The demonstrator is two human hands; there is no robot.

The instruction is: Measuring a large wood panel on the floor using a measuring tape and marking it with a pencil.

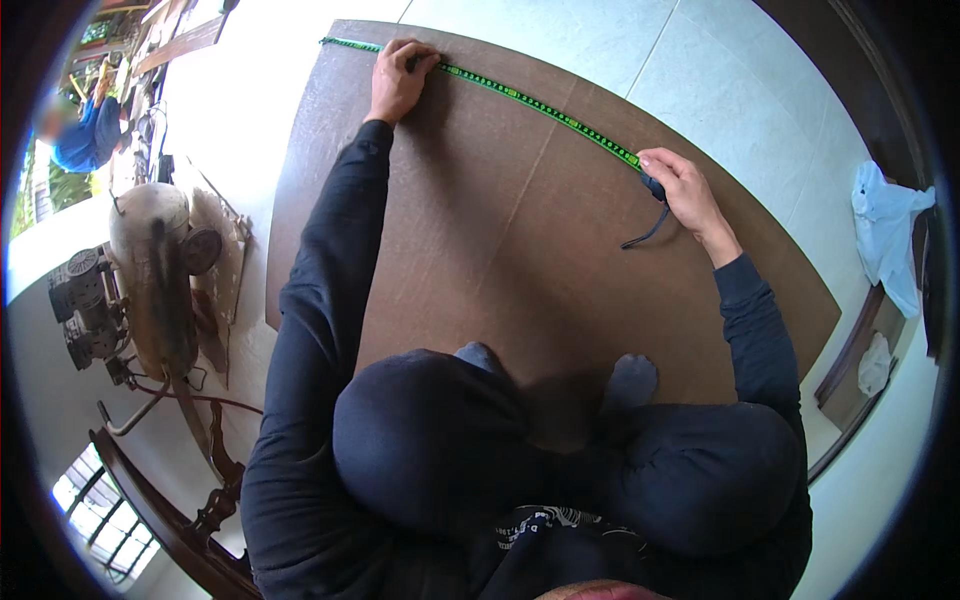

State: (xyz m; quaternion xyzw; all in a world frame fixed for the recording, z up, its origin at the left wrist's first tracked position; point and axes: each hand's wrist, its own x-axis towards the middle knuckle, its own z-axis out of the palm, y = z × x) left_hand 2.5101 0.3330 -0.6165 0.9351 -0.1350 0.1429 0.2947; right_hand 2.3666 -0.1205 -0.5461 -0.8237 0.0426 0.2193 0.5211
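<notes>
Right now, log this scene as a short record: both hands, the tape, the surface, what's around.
Left hand: fingers at the green tape strip, near its free end; pinching or pressing unclear
Right hand: holding the dark tape case, cord trailing
Tape: extended across the far part of the board
Surface: large brown board on pale tiled floor
Left side: machine with a tank
Right side: pale blue plastic bag
</notes>
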